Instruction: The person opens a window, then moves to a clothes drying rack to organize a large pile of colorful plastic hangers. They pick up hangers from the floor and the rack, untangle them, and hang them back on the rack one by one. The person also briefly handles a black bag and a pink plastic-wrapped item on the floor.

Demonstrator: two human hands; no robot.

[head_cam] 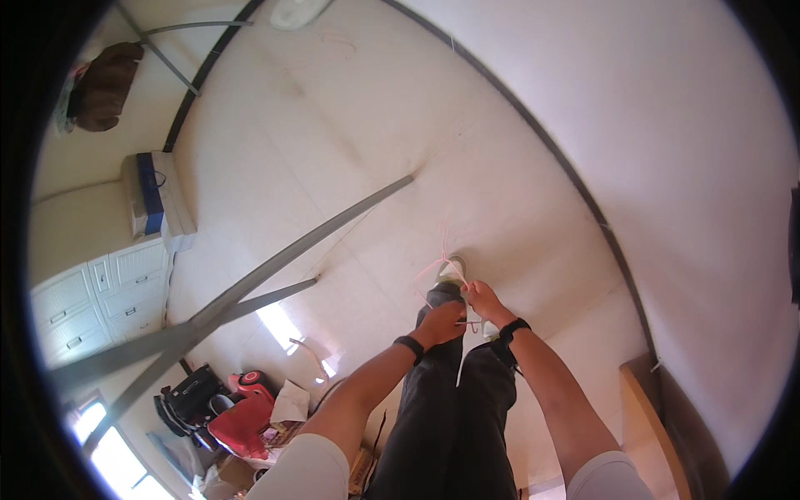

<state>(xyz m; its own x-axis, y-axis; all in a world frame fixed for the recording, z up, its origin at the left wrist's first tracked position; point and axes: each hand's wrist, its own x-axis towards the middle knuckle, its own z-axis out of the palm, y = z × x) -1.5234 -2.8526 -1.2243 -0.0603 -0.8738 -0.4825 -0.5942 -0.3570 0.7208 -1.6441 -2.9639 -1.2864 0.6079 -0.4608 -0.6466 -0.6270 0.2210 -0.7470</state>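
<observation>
A thin pink clothes hanger [427, 270] is held in front of my legs, its hook towards the far side, above one shoe [452, 270]. My left hand [445, 322] is closed on the hanger's near side. My right hand [484, 302] grips the hanger's right side with its fingertips. A small hook [475, 327] shows just below, between the hands; whether it belongs to a second hanger I cannot tell. Dark bands circle both wrists.
Grey metal poles [300, 240] of a rack cross on the left. Bags and a red cloth [242, 427] lie at the lower left, white drawers [134, 281] beyond. A wooden panel [650, 431] stands at the lower right; a white wall [700, 187] rises on the right.
</observation>
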